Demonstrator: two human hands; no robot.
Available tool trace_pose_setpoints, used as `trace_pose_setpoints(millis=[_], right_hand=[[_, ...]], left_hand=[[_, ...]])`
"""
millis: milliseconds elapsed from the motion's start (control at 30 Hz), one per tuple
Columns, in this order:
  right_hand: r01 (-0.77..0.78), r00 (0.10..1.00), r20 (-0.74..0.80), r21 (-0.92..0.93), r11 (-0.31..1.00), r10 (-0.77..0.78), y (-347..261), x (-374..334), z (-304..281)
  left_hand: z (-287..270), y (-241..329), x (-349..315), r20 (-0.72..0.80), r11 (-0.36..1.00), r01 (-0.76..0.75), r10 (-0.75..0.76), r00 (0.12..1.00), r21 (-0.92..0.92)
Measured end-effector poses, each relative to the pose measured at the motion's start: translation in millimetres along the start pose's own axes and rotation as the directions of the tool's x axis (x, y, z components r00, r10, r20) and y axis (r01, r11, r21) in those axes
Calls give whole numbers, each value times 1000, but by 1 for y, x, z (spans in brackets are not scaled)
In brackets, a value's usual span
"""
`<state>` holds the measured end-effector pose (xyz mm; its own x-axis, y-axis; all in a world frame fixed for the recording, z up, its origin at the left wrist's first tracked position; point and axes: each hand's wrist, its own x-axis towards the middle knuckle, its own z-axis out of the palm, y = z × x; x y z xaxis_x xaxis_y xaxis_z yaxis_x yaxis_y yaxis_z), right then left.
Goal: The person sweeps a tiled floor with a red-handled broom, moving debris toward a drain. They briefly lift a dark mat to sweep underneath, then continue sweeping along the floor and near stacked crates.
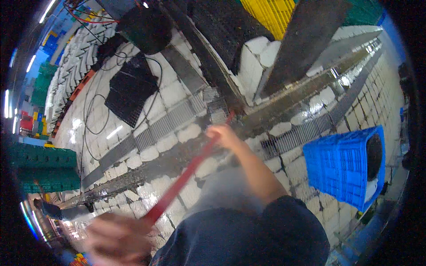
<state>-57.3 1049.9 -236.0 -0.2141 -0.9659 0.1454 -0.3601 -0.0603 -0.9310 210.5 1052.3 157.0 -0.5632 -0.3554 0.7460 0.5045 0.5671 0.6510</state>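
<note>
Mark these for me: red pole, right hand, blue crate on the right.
Red pole (182, 179): head view, on the shaft between the two hands.
Right hand (223, 135): head view, on the middle of the hand.
Blue crate (333, 165): head view, on its outer side wall.

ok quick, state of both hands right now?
Left hand: blurred, but closed on the red pole at its near end.
Right hand: closed, fingers around the same pole, farther along.
</note>
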Motion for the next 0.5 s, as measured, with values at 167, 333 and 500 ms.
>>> trace_pose_setpoints(millis=[167,333,500], right_hand=[[-138,981,139,-16,990,139,37,-47,28],[52,973,228,-40,998,-41,-43,-18,11],[63,978,202,-95,993,-42,-64,-9,-50]], left_hand=[[-30,-57,-22,-220,979,186,-199,955,-77],[-92,27,3,-344,995,-21,55,937,102],[-45,25,35,-344,925,-157,30,939,-346]])
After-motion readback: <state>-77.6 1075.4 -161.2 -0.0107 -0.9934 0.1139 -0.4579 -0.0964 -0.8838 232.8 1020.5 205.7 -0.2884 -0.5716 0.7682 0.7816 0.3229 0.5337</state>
